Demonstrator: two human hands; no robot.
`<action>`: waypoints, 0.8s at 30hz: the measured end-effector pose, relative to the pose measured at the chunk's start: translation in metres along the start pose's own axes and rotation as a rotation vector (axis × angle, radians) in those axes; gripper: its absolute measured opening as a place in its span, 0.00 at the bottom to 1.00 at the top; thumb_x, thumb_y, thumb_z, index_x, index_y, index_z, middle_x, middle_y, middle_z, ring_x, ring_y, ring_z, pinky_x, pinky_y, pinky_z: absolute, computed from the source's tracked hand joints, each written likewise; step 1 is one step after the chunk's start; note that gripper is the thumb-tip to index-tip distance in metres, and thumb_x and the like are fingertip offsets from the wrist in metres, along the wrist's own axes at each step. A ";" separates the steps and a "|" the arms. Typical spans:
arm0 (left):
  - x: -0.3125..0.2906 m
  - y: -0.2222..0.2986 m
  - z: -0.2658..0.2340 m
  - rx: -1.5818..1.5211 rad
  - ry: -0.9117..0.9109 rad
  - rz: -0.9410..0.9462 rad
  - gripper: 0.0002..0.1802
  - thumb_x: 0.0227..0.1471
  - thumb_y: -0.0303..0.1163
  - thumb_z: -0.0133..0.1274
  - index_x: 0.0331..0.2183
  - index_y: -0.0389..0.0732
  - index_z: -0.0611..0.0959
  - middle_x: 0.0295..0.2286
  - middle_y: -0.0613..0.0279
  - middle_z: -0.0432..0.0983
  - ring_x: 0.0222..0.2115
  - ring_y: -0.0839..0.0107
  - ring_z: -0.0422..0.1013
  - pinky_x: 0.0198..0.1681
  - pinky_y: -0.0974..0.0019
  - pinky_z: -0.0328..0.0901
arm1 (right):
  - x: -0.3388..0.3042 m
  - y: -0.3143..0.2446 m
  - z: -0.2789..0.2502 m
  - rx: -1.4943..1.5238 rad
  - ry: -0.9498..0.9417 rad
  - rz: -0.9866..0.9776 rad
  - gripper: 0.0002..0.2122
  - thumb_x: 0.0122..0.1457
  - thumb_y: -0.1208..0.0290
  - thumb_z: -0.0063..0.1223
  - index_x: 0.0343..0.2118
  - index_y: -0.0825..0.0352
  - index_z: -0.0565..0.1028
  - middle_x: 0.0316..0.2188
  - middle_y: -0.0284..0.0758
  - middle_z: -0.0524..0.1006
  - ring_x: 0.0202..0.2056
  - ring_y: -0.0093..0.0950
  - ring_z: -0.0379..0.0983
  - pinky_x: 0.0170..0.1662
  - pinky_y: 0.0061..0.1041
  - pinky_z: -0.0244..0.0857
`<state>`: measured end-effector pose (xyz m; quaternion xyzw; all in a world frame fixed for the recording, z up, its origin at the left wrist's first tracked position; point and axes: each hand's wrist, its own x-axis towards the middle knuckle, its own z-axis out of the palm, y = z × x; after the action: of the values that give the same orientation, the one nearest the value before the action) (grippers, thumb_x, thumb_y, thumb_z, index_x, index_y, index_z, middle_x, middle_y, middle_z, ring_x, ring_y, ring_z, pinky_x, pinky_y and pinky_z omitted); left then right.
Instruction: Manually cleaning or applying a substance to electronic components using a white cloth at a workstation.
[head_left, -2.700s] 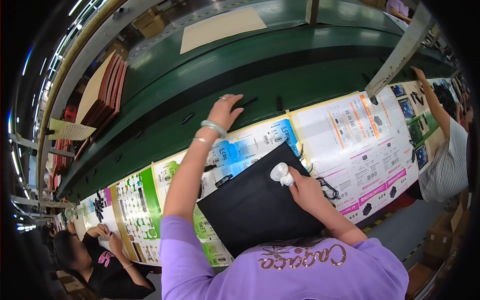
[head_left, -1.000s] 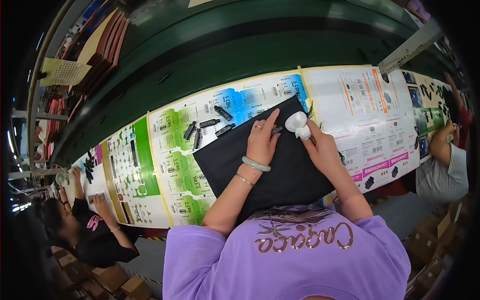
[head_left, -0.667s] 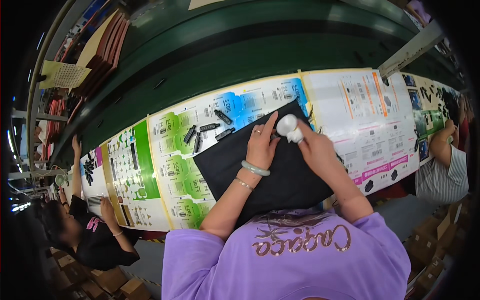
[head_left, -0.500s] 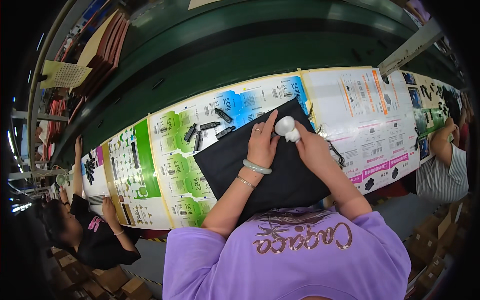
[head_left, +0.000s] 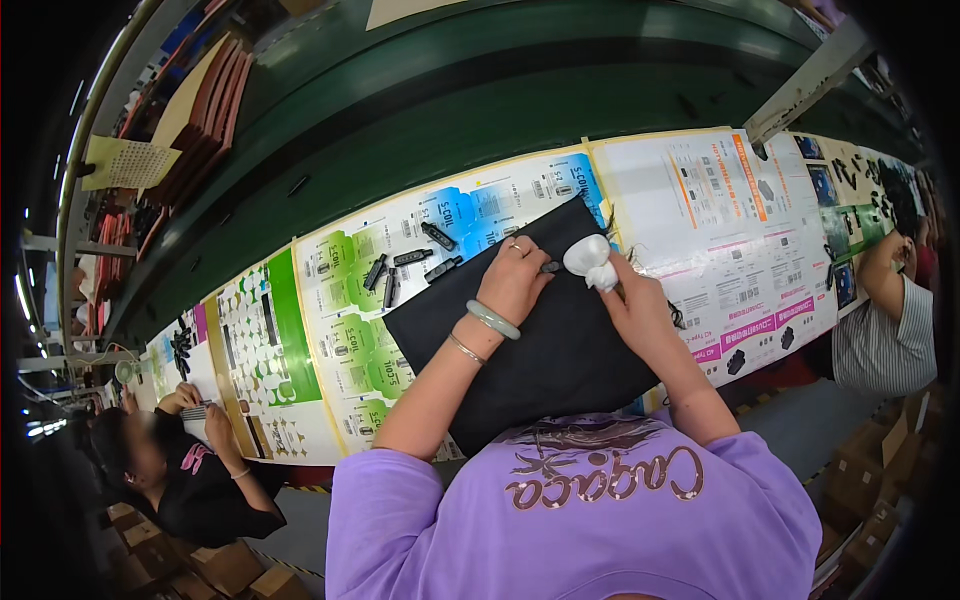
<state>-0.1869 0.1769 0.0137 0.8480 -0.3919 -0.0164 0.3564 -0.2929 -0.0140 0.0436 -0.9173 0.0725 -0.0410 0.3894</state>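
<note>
A black cloth (head_left: pixel 560 370) lies on the table under both my hands. My left hand (head_left: pixel 512 282) has its fingers curled around a small black device (head_left: pixel 550 267), mostly hidden, with one end poking out past the fingertips. In my right hand (head_left: pixel 636 302) is a bunched white cloth ball (head_left: pixel 590 258), pinched at its gathered end between thumb and fingers. The ball's round side faces the device, close to it. Left of my left hand, several small black devices (head_left: pixel 410 257) lie loosely grouped by the cloth's edge.
Printed sheets (head_left: pixel 345 330) cover the worktable. Beyond it runs a green conveyor belt (head_left: pixel 400 130) with a few dark pieces. A metal post (head_left: pixel 800 90) rises at far right. Co-workers sit on both sides, one in a black shirt (head_left: pixel 215 500), another in a striped sleeve (head_left: pixel 885 345).
My left fingers, stretched out before, have curled in around the device. The white cloth ball and my right hand have shifted slightly right. The left co-worker's hands have come together.
</note>
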 end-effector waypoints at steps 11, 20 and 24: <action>-0.008 -0.001 0.015 -0.026 0.142 -0.052 0.12 0.39 0.20 0.64 0.31 0.33 0.81 0.29 0.55 0.71 0.34 0.55 0.70 0.38 0.57 0.67 | 0.005 -0.014 0.000 -0.122 -0.098 -0.042 0.25 0.55 0.76 0.53 0.58 0.64 0.66 0.29 0.51 0.77 0.30 0.51 0.75 0.34 0.47 0.67; 0.018 -0.028 0.002 0.037 0.009 -0.060 0.11 0.41 0.25 0.63 0.32 0.38 0.82 0.31 0.51 0.74 0.36 0.51 0.72 0.41 0.54 0.68 | 0.019 0.002 0.004 0.024 0.005 0.020 0.21 0.57 0.76 0.52 0.55 0.70 0.68 0.24 0.52 0.76 0.29 0.51 0.75 0.33 0.45 0.67; 0.069 -0.070 -0.049 0.148 0.364 -0.059 0.12 0.43 0.22 0.59 0.35 0.38 0.83 0.33 0.50 0.76 0.37 0.50 0.72 0.43 0.55 0.68 | 0.029 -0.003 0.001 0.045 0.003 0.073 0.21 0.57 0.76 0.51 0.55 0.71 0.68 0.23 0.52 0.76 0.27 0.52 0.74 0.32 0.43 0.66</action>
<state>-0.0788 0.1899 0.0245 0.8720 -0.2961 0.1557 0.3574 -0.2635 -0.0165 0.0456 -0.9049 0.1055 -0.0297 0.4112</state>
